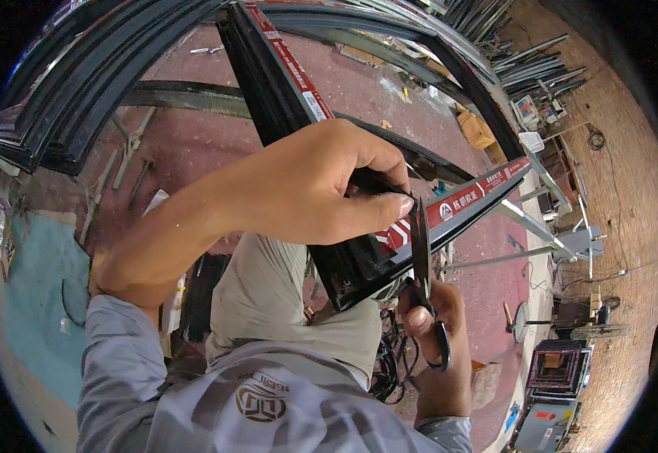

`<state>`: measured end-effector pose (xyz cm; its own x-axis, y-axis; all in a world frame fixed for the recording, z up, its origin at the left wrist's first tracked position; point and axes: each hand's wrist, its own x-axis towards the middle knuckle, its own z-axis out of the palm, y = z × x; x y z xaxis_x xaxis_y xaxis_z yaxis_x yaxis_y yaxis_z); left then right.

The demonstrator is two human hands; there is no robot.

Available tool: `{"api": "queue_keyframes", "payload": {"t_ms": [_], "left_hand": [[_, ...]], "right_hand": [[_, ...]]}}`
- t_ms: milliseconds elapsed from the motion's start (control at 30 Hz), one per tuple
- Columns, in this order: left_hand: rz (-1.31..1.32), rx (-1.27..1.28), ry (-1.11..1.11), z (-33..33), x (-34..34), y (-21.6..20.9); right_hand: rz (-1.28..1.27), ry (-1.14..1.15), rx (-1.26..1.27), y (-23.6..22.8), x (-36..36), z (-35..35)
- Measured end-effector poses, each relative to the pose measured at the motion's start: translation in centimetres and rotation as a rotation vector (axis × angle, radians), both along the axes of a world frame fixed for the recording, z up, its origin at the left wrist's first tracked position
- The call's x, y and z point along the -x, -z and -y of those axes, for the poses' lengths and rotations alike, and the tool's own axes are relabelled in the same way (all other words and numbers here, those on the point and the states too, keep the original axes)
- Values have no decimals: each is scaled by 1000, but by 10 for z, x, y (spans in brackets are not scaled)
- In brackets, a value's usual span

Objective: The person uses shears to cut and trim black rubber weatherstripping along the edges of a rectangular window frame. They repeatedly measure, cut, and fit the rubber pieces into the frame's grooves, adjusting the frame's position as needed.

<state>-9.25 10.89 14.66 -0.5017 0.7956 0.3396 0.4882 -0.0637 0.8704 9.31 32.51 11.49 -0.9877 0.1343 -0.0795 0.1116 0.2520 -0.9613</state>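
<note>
My left hand (325, 185) reaches across the corner of a black metal frame (348, 275), with thumb and forefinger pinched on a dark, flexible-looking strip (374, 181). Most of that strip is hidden by the fingers. My right hand (441, 313) grips a pair of scissors (421, 253) by the black handles. The blades point up and away, their tips right beside my left thumb. I cannot tell whether the blades touch the strip. Red and white film (450, 208) covers parts of the frame's bars.
Stacked dark profiles (110, 68) fill the far left. A metal stand (548, 238) is to the right, before a brick wall (623, 226). A cardboard box (476, 130) lies beyond the frame. Black cables (393, 355) are tangled on the floor near my leg.
</note>
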Motion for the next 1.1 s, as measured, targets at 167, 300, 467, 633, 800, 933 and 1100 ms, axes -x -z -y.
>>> {"api": "queue_keyframes", "payload": {"t_ms": [167, 300, 467, 633, 800, 933, 1100], "left_hand": [[19, 45, -2, 1, 3, -1], [48, 49, 12, 0, 2, -2], [90, 76, 4, 0, 1, -4], [103, 71, 6, -1, 2, -4], [65, 66, 0, 0, 2, -5], [22, 50, 7, -1, 4, -6], [47, 85, 11, 2, 5, -8]], "right_hand": [[-71, 1, -49, 3, 2, -3], [-75, -36, -87, 4, 5, -8], [-37, -67, -97, -1, 8, -8], [-118, -21, -119, 5, 6, -5], [-108, -36, -143, 7, 6, -8], [-41, -74, -133, 1, 7, -9], [-16, -75, -124, 2, 6, -8]]}}
